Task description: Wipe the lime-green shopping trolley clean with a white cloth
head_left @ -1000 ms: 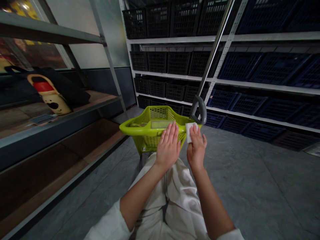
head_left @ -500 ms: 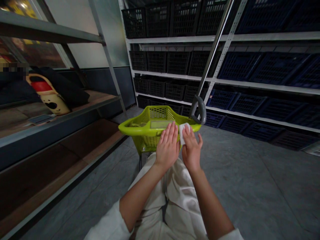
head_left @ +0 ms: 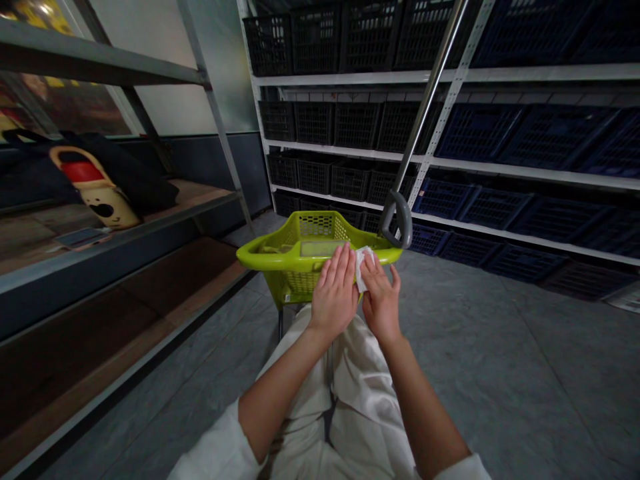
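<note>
Just in front of me stands a lime-green shopping cart (head_left: 270, 262) with a perforated basket and a rounded handle bar. My left hand (head_left: 335, 293) lies on the bar near its middle, fingers stretched out side by side and nothing held. Beside it, my right hand (head_left: 383, 300) presses a crumpled white tissue (head_left: 361, 267) against the right part of the bar. The tissue sticks out past the left side of those fingers. A grey loop-shaped piece (head_left: 397, 220) with a tall metal pole (head_left: 430, 100) rises at the cart's right corner.
On the left, a metal shelf (head_left: 190, 200) holds a cream bottle with a red lid (head_left: 103, 190), a phone (head_left: 83, 238) and dark bags (head_left: 143, 177). White racks with black crates (head_left: 355, 123) and blue crates (head_left: 500, 207) line the back. Grey floor (head_left: 500, 347) lies to the right.
My right hand has slid slightly left along the bar with the tissue, which now looks more crumpled. My left hand has barely moved.
</note>
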Available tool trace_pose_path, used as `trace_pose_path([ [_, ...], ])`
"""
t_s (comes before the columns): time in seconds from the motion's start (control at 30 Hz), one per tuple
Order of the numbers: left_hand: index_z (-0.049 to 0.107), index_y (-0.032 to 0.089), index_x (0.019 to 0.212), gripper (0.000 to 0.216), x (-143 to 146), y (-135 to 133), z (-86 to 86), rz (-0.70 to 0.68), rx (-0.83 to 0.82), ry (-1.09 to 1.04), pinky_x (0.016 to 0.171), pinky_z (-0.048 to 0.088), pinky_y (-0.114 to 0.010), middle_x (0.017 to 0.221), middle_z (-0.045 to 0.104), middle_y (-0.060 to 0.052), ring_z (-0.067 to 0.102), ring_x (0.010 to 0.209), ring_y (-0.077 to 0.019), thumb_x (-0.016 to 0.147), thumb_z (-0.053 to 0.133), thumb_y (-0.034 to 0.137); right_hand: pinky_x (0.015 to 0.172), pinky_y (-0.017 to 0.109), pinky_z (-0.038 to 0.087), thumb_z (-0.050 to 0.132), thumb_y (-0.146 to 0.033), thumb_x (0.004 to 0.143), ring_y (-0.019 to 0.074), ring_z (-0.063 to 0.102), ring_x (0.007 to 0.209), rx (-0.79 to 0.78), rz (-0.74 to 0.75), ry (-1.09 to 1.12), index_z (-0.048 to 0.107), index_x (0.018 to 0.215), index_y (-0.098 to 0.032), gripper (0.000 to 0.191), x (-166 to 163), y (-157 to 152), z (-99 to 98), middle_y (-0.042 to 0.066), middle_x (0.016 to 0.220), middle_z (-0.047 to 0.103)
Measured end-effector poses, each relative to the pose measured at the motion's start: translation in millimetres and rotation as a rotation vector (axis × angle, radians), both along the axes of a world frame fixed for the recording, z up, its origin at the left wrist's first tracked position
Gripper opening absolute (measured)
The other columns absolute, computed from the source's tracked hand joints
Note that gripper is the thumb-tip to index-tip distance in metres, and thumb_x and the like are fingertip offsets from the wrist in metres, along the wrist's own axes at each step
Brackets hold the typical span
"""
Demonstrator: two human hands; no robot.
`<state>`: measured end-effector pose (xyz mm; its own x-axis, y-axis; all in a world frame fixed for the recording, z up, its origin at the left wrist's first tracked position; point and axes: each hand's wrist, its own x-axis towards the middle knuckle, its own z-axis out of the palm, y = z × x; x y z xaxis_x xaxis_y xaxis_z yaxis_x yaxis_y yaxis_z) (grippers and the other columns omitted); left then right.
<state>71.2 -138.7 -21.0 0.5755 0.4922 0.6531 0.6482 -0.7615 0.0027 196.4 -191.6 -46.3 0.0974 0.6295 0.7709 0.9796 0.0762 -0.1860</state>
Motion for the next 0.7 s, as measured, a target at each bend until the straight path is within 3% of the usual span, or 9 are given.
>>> trace_pose_path([
  [0.23, 0.019, 0.005, 0.157, 0.063, -1, 1, -0.8, -0.001, 0.0, 0.009, 0.125, 0.02, -0.04, 0.166, 0.019, -0.011, 0.013, 0.155, -0.0223, 0.102, 0.033, 0.032, 0.118, 0.053, 0.025, 0.033, -0.002, 0.078, 0.0207, 0.041, 0.145, 0.168, -0.224, 0.206, 0.041, 0.151, -0.027, 0.077, 21, 8, -11.1, 0.01, 0.154, 0.048],
  [0.47, 0.017, 0.006, 0.158, 0.064, 1, 2, -1.9, 0.004, -0.003, 0.002, 0.125, 0.02, -0.042, 0.167, 0.018, -0.011, 0.012, 0.155, -0.0228, 0.1, 0.035, 0.028, 0.122, 0.05, 0.016, 0.037, -0.004, 0.081, 0.017, 0.035, 0.148, 0.028, -0.038, -0.053, 0.031, 0.155, -0.028, 0.078, 5, 4, -3.1, 0.006, 0.155, 0.047],
  [0.7, 0.019, 0.005, 0.157, 0.064, 2, 0, -0.7, 0.017, 0.004, 0.021, 0.125, 0.02, -0.04, 0.167, 0.017, -0.01, 0.012, 0.155, -0.0227, 0.102, 0.034, 0.032, 0.118, 0.051, 0.025, 0.034, -0.002, 0.076, 0.0204, 0.043, 0.144, 0.18, -0.253, 0.144, 0.04, 0.151, -0.026, 0.078, 24, 9, -11.9, 0.009, 0.152, 0.05],
])
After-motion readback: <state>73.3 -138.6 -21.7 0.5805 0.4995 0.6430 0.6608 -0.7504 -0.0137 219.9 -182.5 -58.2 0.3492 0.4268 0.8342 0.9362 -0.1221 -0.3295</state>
